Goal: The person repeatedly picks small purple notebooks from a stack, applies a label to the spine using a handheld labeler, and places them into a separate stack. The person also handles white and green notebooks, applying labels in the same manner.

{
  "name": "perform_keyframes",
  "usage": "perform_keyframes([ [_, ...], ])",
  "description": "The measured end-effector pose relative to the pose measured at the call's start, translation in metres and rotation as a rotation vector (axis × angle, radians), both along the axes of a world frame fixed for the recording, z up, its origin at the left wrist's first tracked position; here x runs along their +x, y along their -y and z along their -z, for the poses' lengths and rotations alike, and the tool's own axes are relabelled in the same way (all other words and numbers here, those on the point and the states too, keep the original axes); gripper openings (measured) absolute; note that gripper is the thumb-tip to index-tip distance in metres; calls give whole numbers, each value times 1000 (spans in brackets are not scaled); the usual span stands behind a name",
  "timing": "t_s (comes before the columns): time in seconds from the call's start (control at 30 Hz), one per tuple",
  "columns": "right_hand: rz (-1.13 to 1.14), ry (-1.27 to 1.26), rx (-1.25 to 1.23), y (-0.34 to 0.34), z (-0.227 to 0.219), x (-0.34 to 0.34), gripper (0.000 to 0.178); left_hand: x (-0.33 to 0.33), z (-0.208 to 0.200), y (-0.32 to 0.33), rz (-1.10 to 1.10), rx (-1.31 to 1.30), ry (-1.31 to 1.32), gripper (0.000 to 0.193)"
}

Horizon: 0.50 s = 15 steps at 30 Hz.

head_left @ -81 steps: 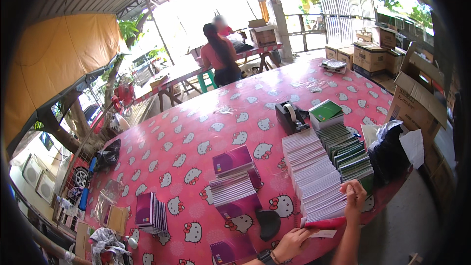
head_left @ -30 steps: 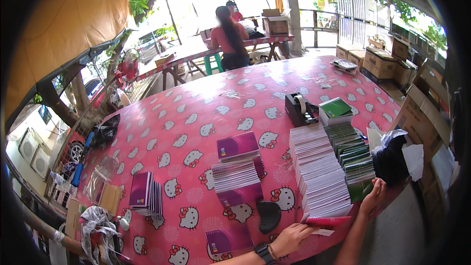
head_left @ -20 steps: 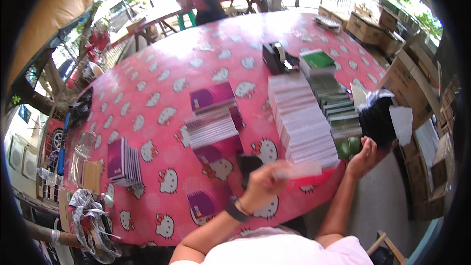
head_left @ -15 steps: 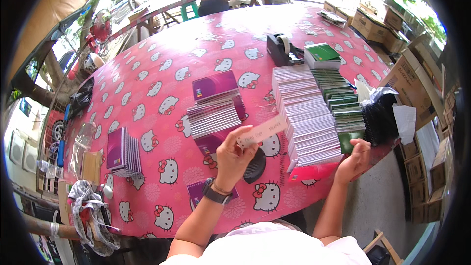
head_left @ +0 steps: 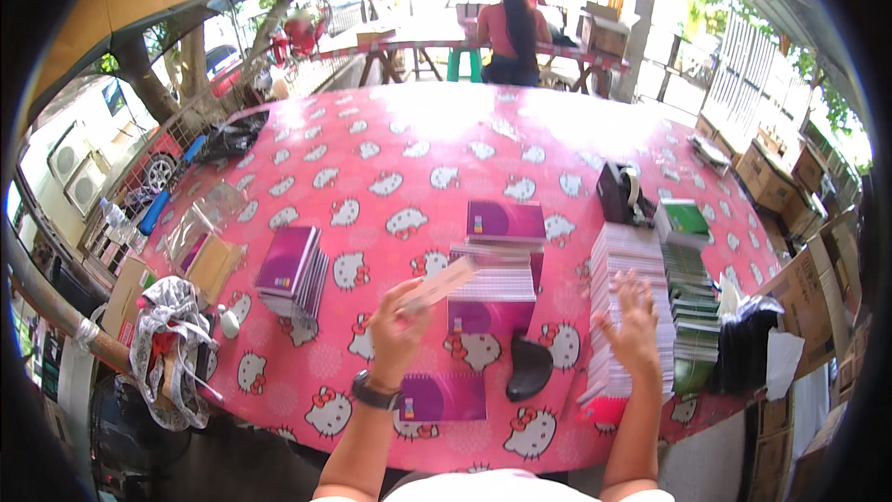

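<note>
- My left hand is raised over the near middle of the bench, wrist bent back with a dark watch on it, fingers pinched on a pale slip of card that points up and to the right.
- My right hand is spread flat and empty, fingers splayed, over the near end of the long white stack of booklets along the bench's right edge; I cannot tell whether it touches the stack.
- The card hangs over the purple notebook pile in the middle of the bench; one more purple notebook lies at the near edge, just under my left wrist.
- A black curved object sits between that notebook and the white stack.
- The bench has a pink cartoon-cat cloth; another purple pile lies toward the left edge, and a black tape dispenser and a green-covered stack to the right.
- Open-sided shed with cardboard boxes on the right; a person sits beyond the far edge, back to me.
</note>
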State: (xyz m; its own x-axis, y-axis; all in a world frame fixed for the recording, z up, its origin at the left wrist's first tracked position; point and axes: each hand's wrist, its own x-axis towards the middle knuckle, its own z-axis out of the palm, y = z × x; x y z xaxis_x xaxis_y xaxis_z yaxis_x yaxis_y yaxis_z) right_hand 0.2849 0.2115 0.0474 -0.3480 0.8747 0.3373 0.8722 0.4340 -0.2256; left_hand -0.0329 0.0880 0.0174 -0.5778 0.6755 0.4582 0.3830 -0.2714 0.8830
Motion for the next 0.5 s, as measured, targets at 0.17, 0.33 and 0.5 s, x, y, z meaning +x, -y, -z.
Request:
perform_keyframes([
  [0.17, -58, 143, -210, 0, 4, -21, 78, -73, 25, 74, -329, -130, -29, 37],
  [0.33, -85, 120, -68, 18, -3, 3, 68, -93, 66, 157, -586, -301, -75, 37],
  [0.5, -55, 262, -144, -27, 36, 16, 83, -88, 79, 163, -563, -133, -30, 35],
])
